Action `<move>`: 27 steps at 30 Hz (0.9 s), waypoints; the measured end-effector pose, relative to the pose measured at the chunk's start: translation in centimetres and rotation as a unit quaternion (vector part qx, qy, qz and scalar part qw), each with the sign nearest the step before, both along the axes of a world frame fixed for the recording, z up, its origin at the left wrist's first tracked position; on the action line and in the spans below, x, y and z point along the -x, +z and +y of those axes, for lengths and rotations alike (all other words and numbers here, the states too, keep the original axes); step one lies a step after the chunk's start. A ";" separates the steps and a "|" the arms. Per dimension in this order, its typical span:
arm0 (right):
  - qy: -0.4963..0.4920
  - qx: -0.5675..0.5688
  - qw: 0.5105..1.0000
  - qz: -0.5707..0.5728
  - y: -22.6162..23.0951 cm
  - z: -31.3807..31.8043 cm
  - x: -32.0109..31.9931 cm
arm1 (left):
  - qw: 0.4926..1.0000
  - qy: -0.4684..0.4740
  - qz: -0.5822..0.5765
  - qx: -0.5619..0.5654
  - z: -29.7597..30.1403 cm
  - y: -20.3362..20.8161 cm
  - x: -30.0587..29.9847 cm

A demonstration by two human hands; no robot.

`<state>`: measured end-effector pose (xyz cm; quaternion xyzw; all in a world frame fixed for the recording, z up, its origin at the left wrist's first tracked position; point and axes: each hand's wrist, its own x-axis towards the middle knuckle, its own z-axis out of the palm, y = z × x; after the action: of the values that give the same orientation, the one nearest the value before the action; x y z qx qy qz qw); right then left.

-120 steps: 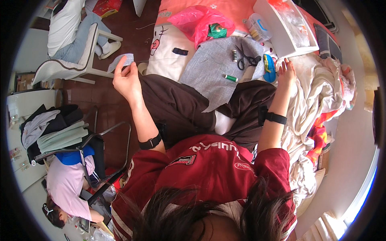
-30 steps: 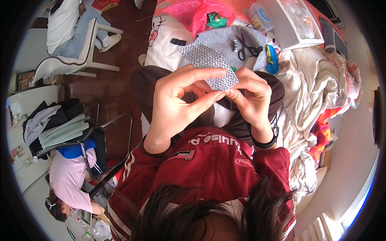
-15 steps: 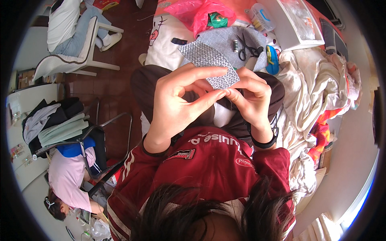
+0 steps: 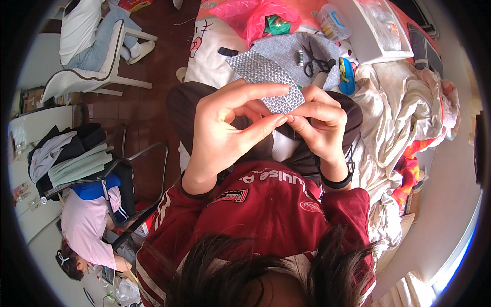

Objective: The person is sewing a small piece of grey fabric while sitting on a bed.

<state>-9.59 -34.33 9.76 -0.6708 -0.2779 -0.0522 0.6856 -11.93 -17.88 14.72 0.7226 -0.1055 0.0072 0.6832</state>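
Observation:
A piece of grey-and-white woven fabric [image 4: 262, 70] is stretched up between my hands, above my crossed legs. My left hand [image 4: 221, 128] is closed on its left side and near edge, thumb tip at the lower corner. Opposite it, my right hand [image 4: 323, 122] pinches the same corner, thumb and bent fingers close together. The two thumb tips almost meet there. Whether a needle or thread is between the fingertips is too small to tell. Beyond the fabric, black scissors [image 4: 314, 64] and a small thread spool [image 4: 300, 58] lie on a larger grey cloth [image 4: 276, 47].
A blue oval case [image 4: 347, 77] lies right of the scissors. Farther back are a pink plastic bag [image 4: 245, 20], a clear box [image 4: 333, 23] and a white bin [image 4: 376, 30]. Crumpled satin bedding [image 4: 394, 117] fills the right. Two people sit at the left, near chairs [image 4: 117, 56].

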 end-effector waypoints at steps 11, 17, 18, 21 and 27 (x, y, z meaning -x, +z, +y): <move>-0.004 -0.012 1.000 0.016 -0.1 0.3 0.2 | 1.000 0.005 -0.012 -0.005 -0.1 0.1 0.1; -0.008 -0.020 0.999 0.023 -0.4 0.4 0.4 | 1.000 -0.007 0.010 -0.020 0.0 0.1 0.1; -0.008 -0.021 0.999 0.027 -0.4 0.5 0.4 | 1.000 -0.005 0.007 -0.019 -0.1 0.2 0.2; -0.008 -0.017 0.999 0.030 -0.3 0.4 0.5 | 1.000 0.000 0.006 -0.016 -0.2 0.3 0.2; -0.002 -0.027 0.999 0.030 -0.2 0.5 0.4 | 1.000 0.007 -0.005 -0.002 -0.2 0.0 0.2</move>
<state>-9.99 -33.86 9.60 -0.6539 -0.2541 -0.0408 0.7114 -12.13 -18.03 14.76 0.7244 -0.1034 0.0154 0.6814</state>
